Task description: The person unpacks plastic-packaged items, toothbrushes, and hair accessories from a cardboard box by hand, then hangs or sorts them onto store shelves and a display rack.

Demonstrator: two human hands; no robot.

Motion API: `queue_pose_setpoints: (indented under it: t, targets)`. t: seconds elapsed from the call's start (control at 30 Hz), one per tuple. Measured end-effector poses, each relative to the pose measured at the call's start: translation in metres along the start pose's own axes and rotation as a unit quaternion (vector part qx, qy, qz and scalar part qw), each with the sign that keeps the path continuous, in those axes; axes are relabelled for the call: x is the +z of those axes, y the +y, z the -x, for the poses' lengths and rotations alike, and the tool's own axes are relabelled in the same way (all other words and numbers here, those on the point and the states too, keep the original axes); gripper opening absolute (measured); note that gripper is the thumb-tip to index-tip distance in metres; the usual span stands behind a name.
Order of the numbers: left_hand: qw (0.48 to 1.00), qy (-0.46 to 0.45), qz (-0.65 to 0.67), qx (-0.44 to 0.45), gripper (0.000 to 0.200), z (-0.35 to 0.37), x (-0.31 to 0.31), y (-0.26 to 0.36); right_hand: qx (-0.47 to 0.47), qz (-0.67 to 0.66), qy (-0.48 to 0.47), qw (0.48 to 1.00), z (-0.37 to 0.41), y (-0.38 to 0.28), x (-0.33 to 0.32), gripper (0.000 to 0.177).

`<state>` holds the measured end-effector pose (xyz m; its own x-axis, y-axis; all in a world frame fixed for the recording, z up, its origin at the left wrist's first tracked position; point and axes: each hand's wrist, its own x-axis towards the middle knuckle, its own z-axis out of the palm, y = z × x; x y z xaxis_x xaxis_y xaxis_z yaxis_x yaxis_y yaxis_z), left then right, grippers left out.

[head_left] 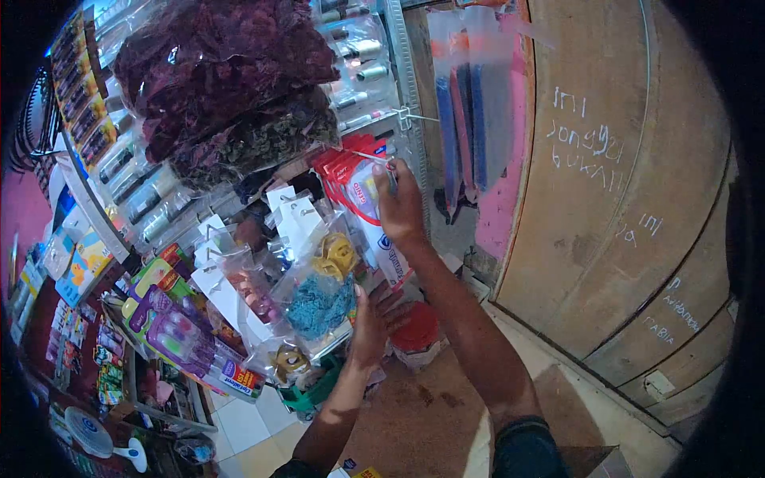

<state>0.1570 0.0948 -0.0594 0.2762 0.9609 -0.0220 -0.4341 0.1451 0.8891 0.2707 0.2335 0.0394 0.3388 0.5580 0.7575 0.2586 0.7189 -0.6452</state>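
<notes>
My right hand is raised at the rack, its thumb and fingers closed around the front end of a thin metal display hook. Red-and-white toothbrush packs hang from that hook, partly behind the hand. Lower down, my left hand has its thumb up beside a clear bag with a blue fuzzy item; the fingers stretch out to the right. A yellow item in clear plastic hangs just above the blue one.
Bagged dark purple cloth hangs overhead. Purple toothbrush packs are at left. A wooden panel with writing stands at right, beside long bagged items. Below are a red lid and a white fan.
</notes>
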Motion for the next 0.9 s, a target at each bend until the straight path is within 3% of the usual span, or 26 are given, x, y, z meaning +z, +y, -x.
queue_pose_setpoints:
  t: [0.07,0.27,0.47,0.57,0.77,0.9]
  targets:
    - [1.0,0.018,0.007,0.004,0.093,0.002,0.004,-0.003,-0.052,0.025,0.048,0.997,0.01,0.006,0.005,0.042]
    - [0.998,0.062,0.018,0.004,0.092,0.008,0.006,-0.013,0.006,0.079,-0.024,0.997,0.033,0.007,-0.004,0.044]
    - [0.998,0.043,0.04,-0.011,0.079,0.009,0.007,-0.02,-0.067,0.107,-0.085,0.988,0.061,-0.024,-0.044,0.056]
    - [0.999,0.019,0.03,-0.01,0.07,0.014,0.005,-0.03,0.03,0.141,-0.206,0.968,0.07,-0.058,-0.077,0.052]
    - [0.998,-0.049,0.03,-0.028,0.065,0.052,0.022,-0.025,0.003,0.215,-0.393,0.894,0.102,-0.162,-0.173,0.048]
    - [0.991,-0.134,-0.006,-0.021,0.056,0.093,0.045,-0.025,0.058,0.327,-0.42,0.845,0.141,-0.246,-0.258,0.047]
